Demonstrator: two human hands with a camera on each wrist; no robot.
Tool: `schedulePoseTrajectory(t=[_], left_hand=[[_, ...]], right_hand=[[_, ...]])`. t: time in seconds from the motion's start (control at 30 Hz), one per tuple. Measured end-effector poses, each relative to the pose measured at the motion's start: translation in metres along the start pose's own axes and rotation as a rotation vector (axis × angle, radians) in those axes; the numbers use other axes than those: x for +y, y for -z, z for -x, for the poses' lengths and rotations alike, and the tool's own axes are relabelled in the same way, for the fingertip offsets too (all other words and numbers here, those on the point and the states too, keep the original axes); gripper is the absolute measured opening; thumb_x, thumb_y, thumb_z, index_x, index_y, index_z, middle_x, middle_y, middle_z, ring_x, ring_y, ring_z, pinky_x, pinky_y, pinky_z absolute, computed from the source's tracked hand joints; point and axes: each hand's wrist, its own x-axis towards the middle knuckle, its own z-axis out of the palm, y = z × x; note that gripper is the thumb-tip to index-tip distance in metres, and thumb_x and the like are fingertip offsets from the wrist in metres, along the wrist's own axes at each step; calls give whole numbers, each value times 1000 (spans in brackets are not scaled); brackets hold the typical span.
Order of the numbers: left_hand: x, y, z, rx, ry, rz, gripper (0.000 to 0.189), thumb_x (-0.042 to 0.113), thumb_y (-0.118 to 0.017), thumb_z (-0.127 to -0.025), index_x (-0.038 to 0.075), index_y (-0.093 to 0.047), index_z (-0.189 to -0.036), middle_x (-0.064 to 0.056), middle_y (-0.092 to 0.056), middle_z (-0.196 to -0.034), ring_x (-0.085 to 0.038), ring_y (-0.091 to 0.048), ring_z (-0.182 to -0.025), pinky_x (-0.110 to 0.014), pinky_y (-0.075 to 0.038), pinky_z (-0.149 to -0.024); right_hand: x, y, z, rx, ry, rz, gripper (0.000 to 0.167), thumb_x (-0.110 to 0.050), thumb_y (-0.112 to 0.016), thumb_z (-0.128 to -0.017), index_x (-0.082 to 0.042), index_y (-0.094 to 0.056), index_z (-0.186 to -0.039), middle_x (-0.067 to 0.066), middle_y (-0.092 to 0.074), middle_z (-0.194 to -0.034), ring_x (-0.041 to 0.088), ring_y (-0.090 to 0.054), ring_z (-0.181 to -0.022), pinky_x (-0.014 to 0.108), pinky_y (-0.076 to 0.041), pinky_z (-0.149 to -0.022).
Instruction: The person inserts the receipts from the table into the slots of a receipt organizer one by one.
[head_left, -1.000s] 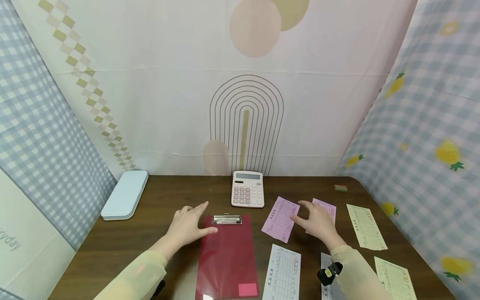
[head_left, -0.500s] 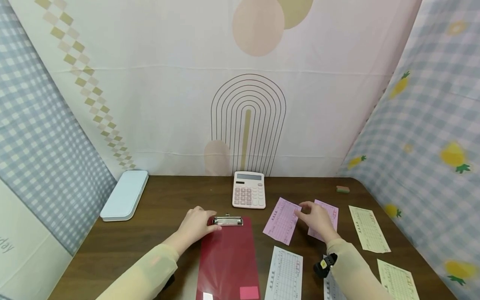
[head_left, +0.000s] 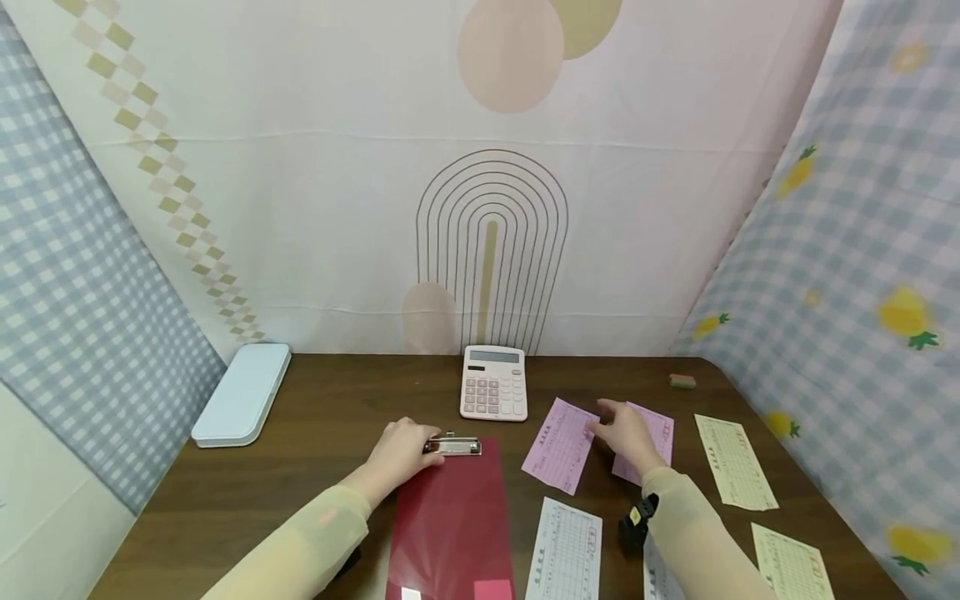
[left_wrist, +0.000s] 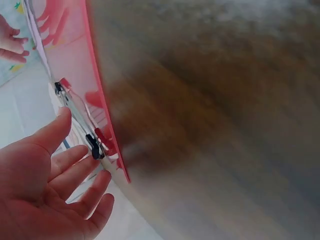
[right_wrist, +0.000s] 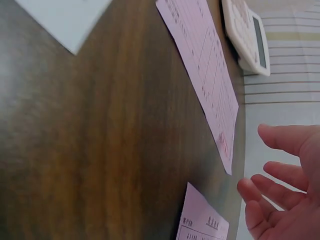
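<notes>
A red clipboard (head_left: 450, 517) with a metal clip (head_left: 459, 447) lies on the dark wooden table (head_left: 337, 375). My left hand (head_left: 401, 454) straddles the left end of the clip, thumb on the near side and fingers on the far side, in a loose pinch. In the left wrist view the fingertips of the left hand (left_wrist: 60, 185) sit right at the clip. Over two purple printed slips, one at left (head_left: 561, 446) and one at right (head_left: 652, 433), hovers my right hand (head_left: 626, 433). Its fingers are loosely bent and hold nothing; in the right wrist view they show apart from the slips.
A white calculator (head_left: 493, 383) stands behind the clipboard. White printed slips (head_left: 566, 550) lie nearer, one partly under the right forearm. Yellow-green slips (head_left: 737, 461) are along the right side. A pale blue case (head_left: 243, 396) sits at the back left, a small eraser-like block (head_left: 682, 381) at the back right.
My left hand has moved right and come down onto the clip, its fingers closing in. The right hand's spread thumb and fingers have drawn closer together above the purple slips.
</notes>
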Motion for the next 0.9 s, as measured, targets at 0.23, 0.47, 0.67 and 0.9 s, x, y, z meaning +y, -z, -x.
schedulePoseTrajectory(t=[0.23, 0.47, 0.67, 0.9], left_hand=[[7, -11, -6, 8, -32, -33, 22, 30, -78, -75, 12, -72, -85, 0, -69, -74, -27, -60, -80, -44, -48, -76], [5, -12, -9, 30, -66, -64, 16, 24, -79, -73, 17, -66, -68, 5, -65, -67, -20, -61, -68, -38, -49, -65], [7, -7, -12, -15, -54, -99, 18, 26, -78, -75, 18, -64, -66, 4, -65, -67, -17, -62, -66, -36, -49, -60], [12, -3, -17, -16, -116, -296, 27, 29, -77, -74, 18, -58, -58, 3, -60, -58, -16, -60, -60, -33, -48, -54]], right_hand=[[3, -6, -10, -32, -67, 6, 46, -20, -65, -88, 5, -55, -126, 28, -54, -128, 44, -49, -118, 55, -40, -97], [2, -22, -17, -44, -70, 26, 51, -22, -66, -88, 7, -53, -127, 28, -53, -128, 44, -48, -120, 55, -38, -100], [-1, -28, -20, -26, -65, 97, 53, -24, -69, -85, 8, -54, -125, 29, -52, -122, 42, -50, -114, 55, -39, -99], [-7, -26, -24, -30, -73, 153, 48, -24, -71, -83, 6, -59, -120, 25, -56, -116, 38, -53, -107, 54, -42, -96]])
